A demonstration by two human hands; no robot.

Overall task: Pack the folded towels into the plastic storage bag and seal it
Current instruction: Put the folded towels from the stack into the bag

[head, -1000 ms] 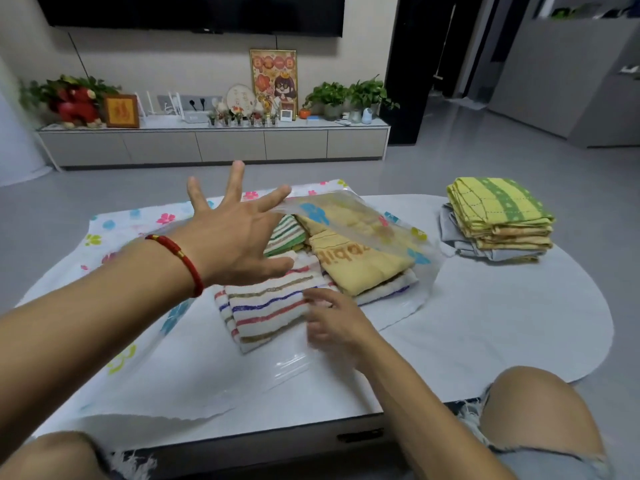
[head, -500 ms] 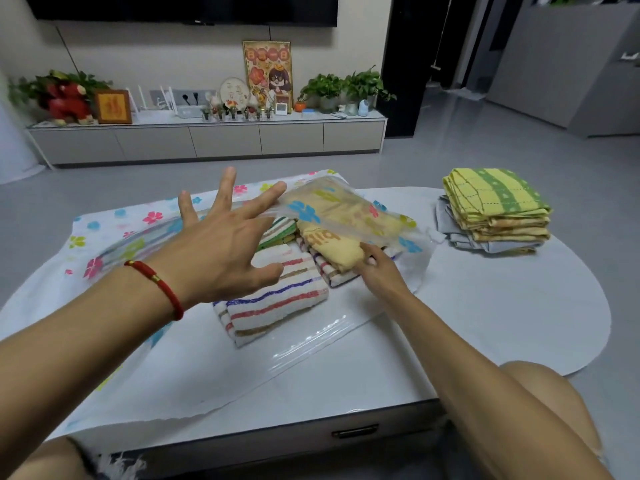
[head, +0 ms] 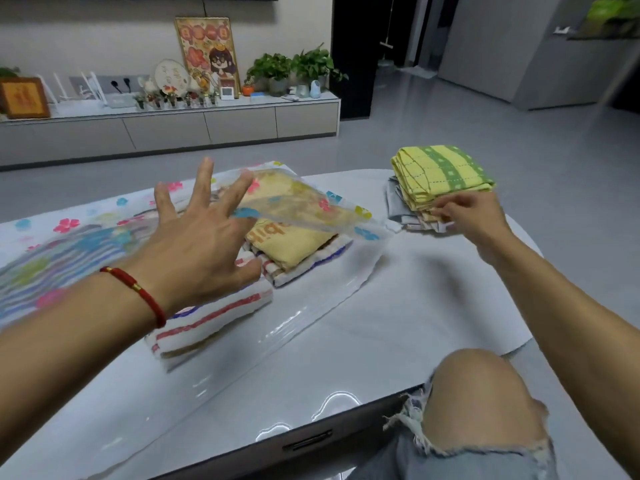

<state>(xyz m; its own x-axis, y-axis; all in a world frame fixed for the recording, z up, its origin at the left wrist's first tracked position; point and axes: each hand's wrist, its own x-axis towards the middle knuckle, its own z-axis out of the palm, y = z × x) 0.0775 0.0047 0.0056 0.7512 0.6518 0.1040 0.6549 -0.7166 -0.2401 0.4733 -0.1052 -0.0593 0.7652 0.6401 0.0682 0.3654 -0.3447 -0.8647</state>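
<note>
A clear plastic storage bag with flower prints (head: 311, 206) lies open on the white table (head: 398, 306). My left hand (head: 197, 237), fingers spread, lifts its upper flap. Under the flap lie a yellow folded towel (head: 294, 244) on a striped one (head: 304, 268), and a second striped towel (head: 214, 313) lies in front. At the table's right a stack of folded towels (head: 440, 178) has a yellow-green one on top. My right hand (head: 467, 213) touches the stack's lower layers, fingers curled at their front edge.
A low white TV cabinet (head: 207, 123) with plants, a picture and small ornaments runs along the far wall. My bare knee (head: 481, 400) in torn jeans is at the table's near right corner. Grey floor surrounds the table.
My right hand has left the towels in the bag and reached right to the stack. My left hand still holds the flap up.
</note>
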